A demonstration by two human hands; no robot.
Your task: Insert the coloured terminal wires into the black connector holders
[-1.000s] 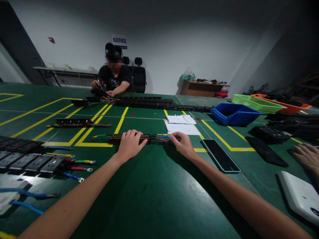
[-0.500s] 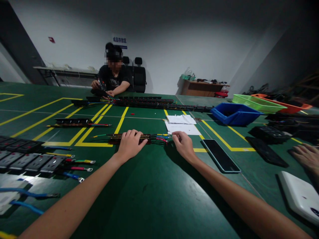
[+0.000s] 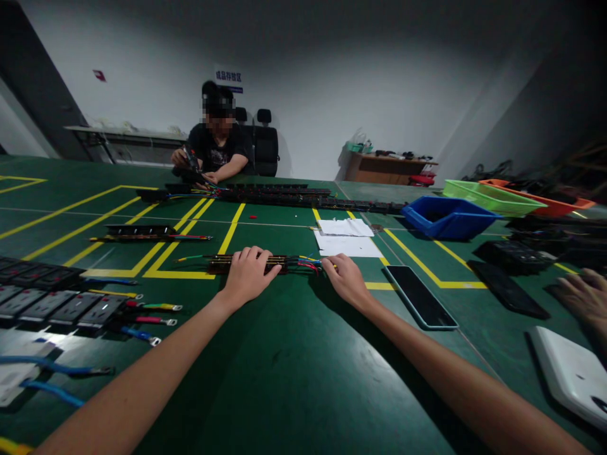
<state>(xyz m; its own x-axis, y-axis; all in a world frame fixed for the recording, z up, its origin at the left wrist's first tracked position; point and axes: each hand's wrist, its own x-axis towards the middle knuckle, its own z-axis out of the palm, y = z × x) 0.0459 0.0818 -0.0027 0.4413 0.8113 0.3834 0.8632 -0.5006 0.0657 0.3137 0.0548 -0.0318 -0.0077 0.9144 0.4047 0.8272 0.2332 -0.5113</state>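
Note:
A black socket strip [image 3: 219, 263] with brass-coloured bars lies across the green table in front of me. My left hand [image 3: 248, 275] rests over its middle, fingers on the far side and thumb on the near side, gripping it. Coloured wires [image 3: 307, 263], blue, red and yellow, come out of the strip's right end. At their tips my right hand [image 3: 348, 278] is closed in a pinch on the wire ends; which wires it holds is hidden by the fingers. A green-yellow wire [image 3: 186, 259] sticks out of the left end.
A phone [image 3: 421, 297] and white paper [image 3: 344, 245] lie near my right hand. Finished-looking socket strips [image 3: 61, 306] stand at left. A blue bin [image 3: 448, 218] is farther right. Another person's hand [image 3: 585, 300] is at the right edge; a co-worker [image 3: 218, 148] sits opposite.
My right hand has moved slightly left and down, and its fingers have closed at the wire ends. My left hand stays on the strip.

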